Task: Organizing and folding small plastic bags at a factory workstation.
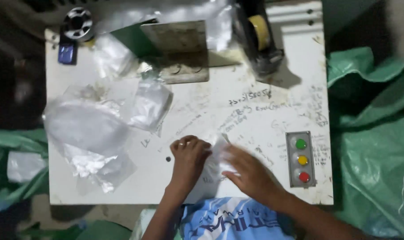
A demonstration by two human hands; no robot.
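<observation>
While lying between them, small clear bag (218,153), left hand (189,155) clenched on it, right hand (251,171) gripping it

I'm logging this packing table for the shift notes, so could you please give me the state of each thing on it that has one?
Small clear bag: flat on the table, pinched between both hands.
Left hand: closed on the bag's left edge.
Right hand: blurred, pressing on the bag.
Pile of clear bags: loose, crumpled.
Tape roll: mounted in its dispenser.
Three-button panel: lit or not, cannot tell.
</observation>
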